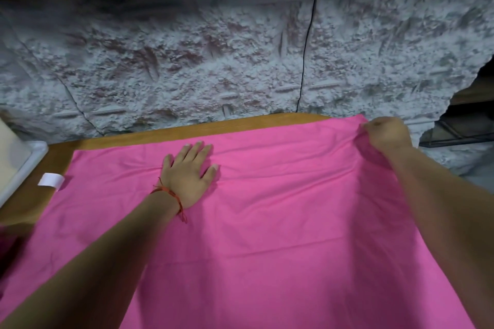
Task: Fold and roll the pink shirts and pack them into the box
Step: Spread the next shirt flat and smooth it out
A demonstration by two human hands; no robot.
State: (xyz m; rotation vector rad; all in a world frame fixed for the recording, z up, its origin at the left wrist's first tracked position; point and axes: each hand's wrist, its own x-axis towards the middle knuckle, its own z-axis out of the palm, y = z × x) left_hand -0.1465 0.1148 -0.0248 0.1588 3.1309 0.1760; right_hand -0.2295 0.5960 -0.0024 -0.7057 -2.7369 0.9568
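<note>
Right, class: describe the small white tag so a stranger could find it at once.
Start at the wooden table, almost covered by a spread pink shirt. Follow the shirt's left edge to the white tag lying on bare wood. It is small, flat and rectangular, unlike the bulky white container beside it.

Rough grey-white wall (187,48) (one dark crack) behind wooden table (112,139).

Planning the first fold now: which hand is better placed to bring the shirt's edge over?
Right. The right hand pinches the far right corner of the pink shirt, ready to lift it over; the left hand lies flat mid-shirt, holding it down.
</note>
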